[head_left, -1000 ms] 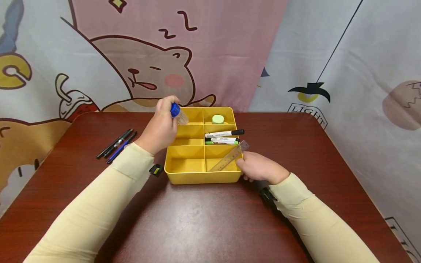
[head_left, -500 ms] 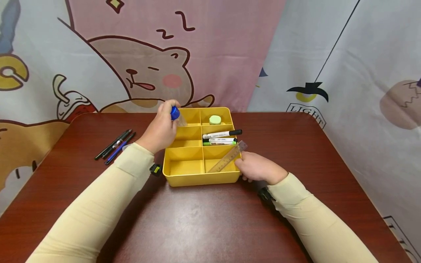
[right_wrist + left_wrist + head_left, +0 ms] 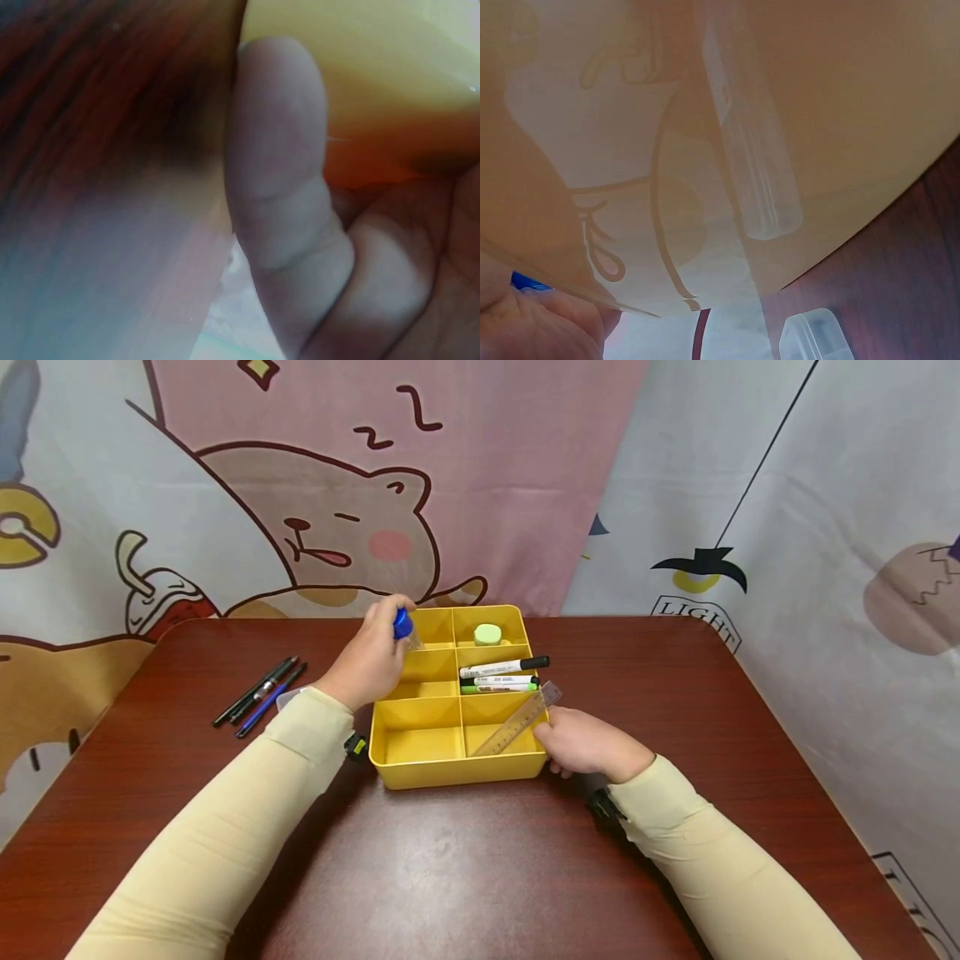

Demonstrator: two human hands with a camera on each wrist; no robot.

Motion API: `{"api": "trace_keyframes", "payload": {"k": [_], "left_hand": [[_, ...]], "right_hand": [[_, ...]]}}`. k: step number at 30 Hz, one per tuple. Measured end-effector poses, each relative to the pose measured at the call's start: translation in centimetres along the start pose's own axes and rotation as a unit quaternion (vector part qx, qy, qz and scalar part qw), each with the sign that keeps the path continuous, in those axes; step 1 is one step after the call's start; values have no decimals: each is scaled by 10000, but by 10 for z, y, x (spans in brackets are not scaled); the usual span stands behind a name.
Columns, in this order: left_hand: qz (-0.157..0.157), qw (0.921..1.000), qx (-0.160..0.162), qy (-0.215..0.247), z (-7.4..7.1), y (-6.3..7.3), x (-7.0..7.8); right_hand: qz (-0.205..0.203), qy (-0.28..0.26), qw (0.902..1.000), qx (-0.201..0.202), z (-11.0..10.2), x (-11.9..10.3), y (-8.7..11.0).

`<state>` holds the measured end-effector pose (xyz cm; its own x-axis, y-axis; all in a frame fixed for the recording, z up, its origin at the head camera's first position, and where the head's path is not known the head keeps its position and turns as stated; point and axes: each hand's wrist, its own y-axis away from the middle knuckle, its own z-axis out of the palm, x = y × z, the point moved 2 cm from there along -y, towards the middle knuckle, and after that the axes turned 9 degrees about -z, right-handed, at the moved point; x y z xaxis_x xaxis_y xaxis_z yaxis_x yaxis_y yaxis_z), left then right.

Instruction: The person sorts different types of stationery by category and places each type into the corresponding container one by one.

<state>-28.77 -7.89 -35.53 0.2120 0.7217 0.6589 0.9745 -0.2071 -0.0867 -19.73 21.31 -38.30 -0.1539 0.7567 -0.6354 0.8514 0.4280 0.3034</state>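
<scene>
My left hand (image 3: 366, 662) grips a clear bottle with a blue cap (image 3: 403, 623), tilted at the back-left compartment of a yellow divided tray (image 3: 457, 772). Its lower end is hard to make out. In the left wrist view, the tray's glossy wall (image 3: 840, 112) hides most of this hand. My right hand (image 3: 588, 743) grips the tray's right side near the front corner, its thumb (image 3: 281, 150) along the wall. A clear ruler (image 3: 517, 720) leans in the front-right compartment. Several markers (image 3: 501, 677) lie in the middle-right one, and a pale green object (image 3: 487, 634) sits behind them.
Several pens (image 3: 262, 695) lie on the brown table (image 3: 442, 877) left of the tray. A clear plastic case (image 3: 814, 337) lies beside them, partly hidden by my left sleeve in the head view. A patterned cloth (image 3: 525, 485) hangs behind the table.
The bottle has come down a little toward the back-left compartment with my left hand. The tray has turned very slightly; my right hand keeps its grip. The head view has shifted a little.
</scene>
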Motion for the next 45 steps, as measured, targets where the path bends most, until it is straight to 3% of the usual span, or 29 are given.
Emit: {"api": "trace_keyframes", "payload": {"k": [33, 41, 45], "left_hand": [[-203, 9979, -332, -516, 5, -11, 3], [-32, 9977, -381, -554, 1, -14, 5], [-125, 9974, -428, -563, 0, -14, 4]], "right_hand": [[-10, -24, 10000, -2, 1, 0, 0], [56, 7, 10000, -8, 0, 0, 0], [47, -2, 10000, -14, 0, -1, 1]]}}
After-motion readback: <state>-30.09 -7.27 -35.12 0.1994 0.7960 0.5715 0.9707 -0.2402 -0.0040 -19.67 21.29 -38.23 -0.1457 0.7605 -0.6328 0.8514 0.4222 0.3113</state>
